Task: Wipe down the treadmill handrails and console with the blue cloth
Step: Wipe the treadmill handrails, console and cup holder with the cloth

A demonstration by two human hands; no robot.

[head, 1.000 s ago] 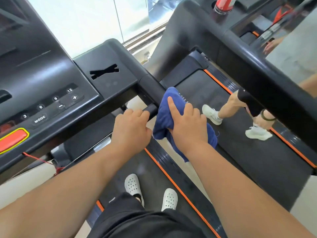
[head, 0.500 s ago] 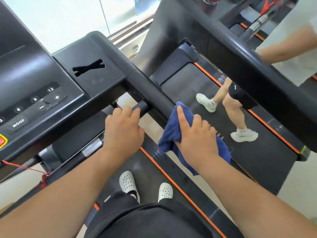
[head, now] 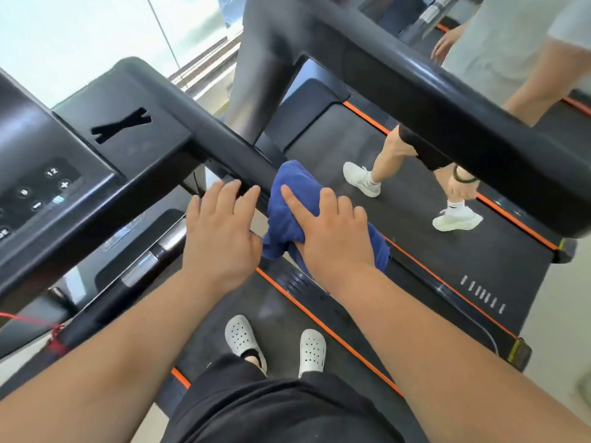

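The blue cloth [head: 295,183] is wrapped over the black right handrail [head: 224,145] of my treadmill, just past the console [head: 48,174]. My right hand [head: 332,238] grips the cloth against the rail, index finger stretched along it and the other fingers curled over. A loose tail of cloth hangs below the hand. My left hand [head: 220,238] lies beside it with fingers spread and fairly straight over the short inner grip bar, holding nothing.
The neighbouring treadmill's thick black rail [head: 447,107] crosses the upper right, with another person's legs [head: 393,148] walking on its belt. My white clogs [head: 243,338] stand on my belt below. A red safety cord [head: 54,340] hangs at the lower left.
My left hand has let go of the short inner bar and its fingers have straightened. My right hand has kept the cloth on the rail, close to the console end.
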